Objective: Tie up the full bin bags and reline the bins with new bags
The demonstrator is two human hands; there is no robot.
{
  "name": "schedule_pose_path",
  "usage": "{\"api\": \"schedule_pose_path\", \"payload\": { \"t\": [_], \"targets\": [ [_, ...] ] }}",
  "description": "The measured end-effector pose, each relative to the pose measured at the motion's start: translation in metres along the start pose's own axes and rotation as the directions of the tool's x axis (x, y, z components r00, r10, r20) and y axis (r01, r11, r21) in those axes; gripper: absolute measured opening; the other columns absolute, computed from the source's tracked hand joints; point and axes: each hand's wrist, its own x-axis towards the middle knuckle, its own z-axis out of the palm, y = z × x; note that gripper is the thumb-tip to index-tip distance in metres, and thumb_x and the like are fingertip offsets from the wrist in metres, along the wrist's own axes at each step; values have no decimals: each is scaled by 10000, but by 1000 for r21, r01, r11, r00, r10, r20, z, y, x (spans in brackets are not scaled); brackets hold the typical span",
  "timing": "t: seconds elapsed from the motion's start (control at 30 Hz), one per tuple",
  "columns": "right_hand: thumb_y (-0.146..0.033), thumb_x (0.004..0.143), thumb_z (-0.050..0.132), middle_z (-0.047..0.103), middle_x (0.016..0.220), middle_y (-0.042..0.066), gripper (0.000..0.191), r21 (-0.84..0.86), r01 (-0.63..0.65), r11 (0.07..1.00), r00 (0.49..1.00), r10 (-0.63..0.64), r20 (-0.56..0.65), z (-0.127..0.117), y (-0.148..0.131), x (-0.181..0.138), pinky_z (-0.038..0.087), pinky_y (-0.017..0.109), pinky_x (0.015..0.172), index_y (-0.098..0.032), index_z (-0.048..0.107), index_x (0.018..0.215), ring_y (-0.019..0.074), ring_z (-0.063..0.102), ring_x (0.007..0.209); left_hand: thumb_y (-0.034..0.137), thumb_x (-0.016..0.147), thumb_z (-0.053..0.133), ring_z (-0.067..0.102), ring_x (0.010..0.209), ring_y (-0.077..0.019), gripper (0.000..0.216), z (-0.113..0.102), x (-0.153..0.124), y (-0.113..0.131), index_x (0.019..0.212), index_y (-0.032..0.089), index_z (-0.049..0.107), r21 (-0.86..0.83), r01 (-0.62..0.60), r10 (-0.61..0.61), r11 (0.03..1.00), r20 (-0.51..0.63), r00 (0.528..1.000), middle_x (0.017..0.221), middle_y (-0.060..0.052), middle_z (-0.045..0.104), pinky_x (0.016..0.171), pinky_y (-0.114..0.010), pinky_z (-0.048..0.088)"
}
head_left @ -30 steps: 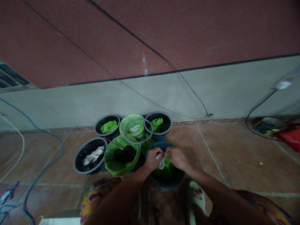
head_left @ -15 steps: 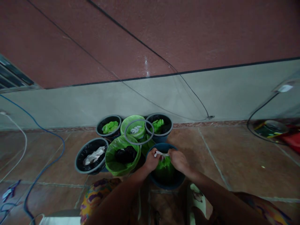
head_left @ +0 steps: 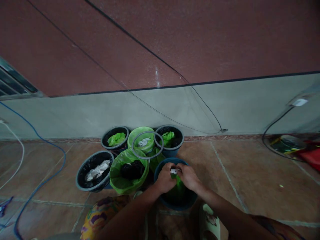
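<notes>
White tie [head_left: 174,171] drawn inward, green bag [head_left: 179,189] gathered

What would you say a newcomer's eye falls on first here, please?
Probably the left hand and right hand, meeting at the top of a green bag inside the blue bin, low in the middle. Just left of it, the green-lined bin stands out, with black plastic inside. A grey ring, overlapping the middle bin of the back row, also draws the eye.
</notes>
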Motion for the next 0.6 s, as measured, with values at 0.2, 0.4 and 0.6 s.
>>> {"api": "schedule_pose_path", "payload": {
  "t": [0.2,0.4,0.6],
  "targets": [
    [-61,829,467,736,891,48,272,68,41,997,998,-37,-55,0,-4,-1,427,242,774,-184,683,939,171,676,870,215,803,623,668,935,-225,208,0,9,0,993,156,684,196,38,-66,980,138,988,983,-83,722,867,-333,497],
    [-81,844,476,742,901,42,271,89,7,996,999,-4,-35,-13,-11,0,447,241,768,-192,698,952,168,687,865,164,871,517,653,769,-172,192,-3,15,5,862,151,708,193,53,-85,980,165,983,804,-56,716,700,-260,459],
    [-112,800,607,677,1264,142,475,-37,-74,997,997,75,30,-3,-4,3,452,295,977,-134,623,1274,225,653,1139,200,895,511,669,789,-186,214,6,10,-5,906,142,717,257,145,-196,956,185,963,831,-70,721,717,-271,473]
  ]
}}
